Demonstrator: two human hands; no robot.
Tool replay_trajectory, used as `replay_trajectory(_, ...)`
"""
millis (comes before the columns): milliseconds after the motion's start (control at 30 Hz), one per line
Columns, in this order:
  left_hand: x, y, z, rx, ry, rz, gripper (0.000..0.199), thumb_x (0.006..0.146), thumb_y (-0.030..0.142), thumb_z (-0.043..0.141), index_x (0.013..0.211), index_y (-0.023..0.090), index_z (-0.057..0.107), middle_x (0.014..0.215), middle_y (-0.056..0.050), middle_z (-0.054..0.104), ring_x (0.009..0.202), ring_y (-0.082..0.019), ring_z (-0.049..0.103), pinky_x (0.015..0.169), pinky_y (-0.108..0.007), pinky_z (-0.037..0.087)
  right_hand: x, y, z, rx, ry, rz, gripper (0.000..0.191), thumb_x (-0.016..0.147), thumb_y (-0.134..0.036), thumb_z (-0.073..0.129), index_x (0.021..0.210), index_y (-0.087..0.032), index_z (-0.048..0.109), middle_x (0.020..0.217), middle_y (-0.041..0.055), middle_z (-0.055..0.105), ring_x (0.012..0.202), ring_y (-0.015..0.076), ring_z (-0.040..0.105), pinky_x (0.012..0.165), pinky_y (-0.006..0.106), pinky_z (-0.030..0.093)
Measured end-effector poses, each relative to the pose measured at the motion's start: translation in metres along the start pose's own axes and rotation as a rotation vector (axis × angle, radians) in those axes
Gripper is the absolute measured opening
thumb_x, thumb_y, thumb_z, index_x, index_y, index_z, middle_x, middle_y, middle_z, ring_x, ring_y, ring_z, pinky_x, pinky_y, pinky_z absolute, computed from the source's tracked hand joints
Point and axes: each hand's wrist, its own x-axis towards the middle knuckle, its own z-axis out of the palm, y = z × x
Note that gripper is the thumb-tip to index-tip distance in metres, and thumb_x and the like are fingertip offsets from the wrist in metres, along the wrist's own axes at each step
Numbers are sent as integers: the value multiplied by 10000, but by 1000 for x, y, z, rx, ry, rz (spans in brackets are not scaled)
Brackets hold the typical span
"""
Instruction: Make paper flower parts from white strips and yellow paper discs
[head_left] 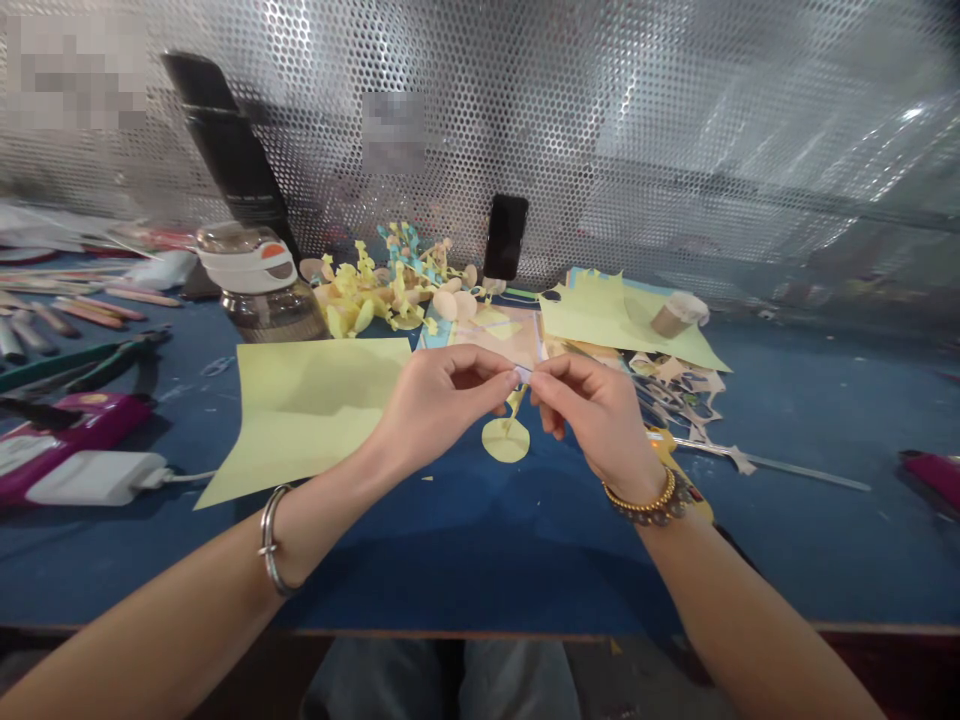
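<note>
My left hand (442,400) and my right hand (596,410) meet over the middle of the table, fingertips closed in a pinch. Between them is a small whitish-lavender piece (523,375), perhaps paper, which both hands grip. Just below it stands a yellow paper shape with a round base (505,441) and a thin upright stem, partly hidden behind the fingers. To the left of my left hand lies a yellow paper sheet (315,410). Part of a yellow tool (686,475), with a clear stick (802,472) beyond it, shows beside my right wrist.
Yellow and blue paper flowers (375,285) cluster behind my hands, near a lidded jar (262,290) and a propped phone (507,237). Paper scraps (679,385) and another yellow sheet (622,320) lie right. Pliers (105,360) and a white charger (97,477) are left.
</note>
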Motion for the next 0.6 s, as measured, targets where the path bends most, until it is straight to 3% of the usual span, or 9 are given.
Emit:
replay_trajectory(267,0,4,2,-42,-8,-60,169,763,331,698,747,162,699,643,-7,694,573,-121,640,541,-207,500,-1,-2,1,-37,22,-19,150,839,-291,629,737,-181,627,539,-47,562,411,59,474,406,193,400)
replay_trajectory(600,0,0,2,-26,-33,-26,156,766,321,682,762,166,699,602,-6,675,554,-120,622,514,-211,493,0,-1,2,-31,19,-21,160,836,-281,634,711,-182,622,524,-51,552,399,59,470,394,192,390)
